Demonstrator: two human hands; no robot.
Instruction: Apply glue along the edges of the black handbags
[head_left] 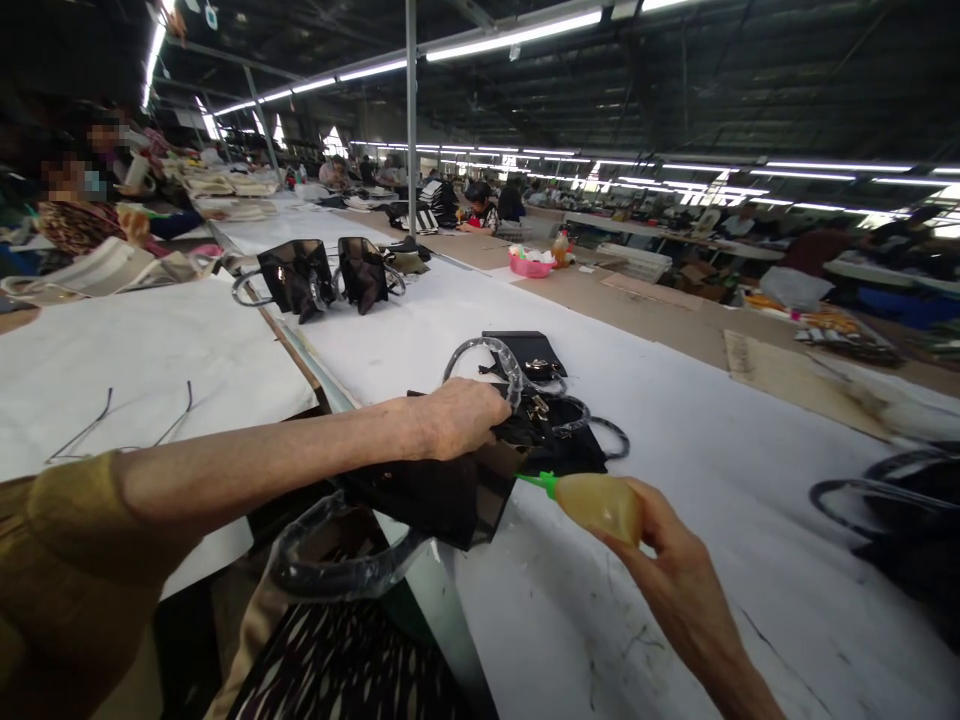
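Note:
A black handbag (427,495) lies tilted at the near edge of the white-topped table, one plastic-wrapped handle (337,570) hanging toward me. My left hand (469,415) is closed on the upper part of this bag; its fingertips are hidden behind the hand. In my right hand (667,540) is a squeeze bottle (600,503) of yellowish liquid, its green nozzle (538,482) pointing left at the bag's side panel. Whether the tip touches the bag I cannot tell. Just beyond lie more black bags (559,430) with wrapped handles and metal fittings.
Two dark bags (296,275) stand farther back on the table. Eyeglasses (124,440) rest on the left table. More black bags (907,510) lie at the right edge. A pink basket (531,262) sits beyond, and a person (97,200) is seated at the left.

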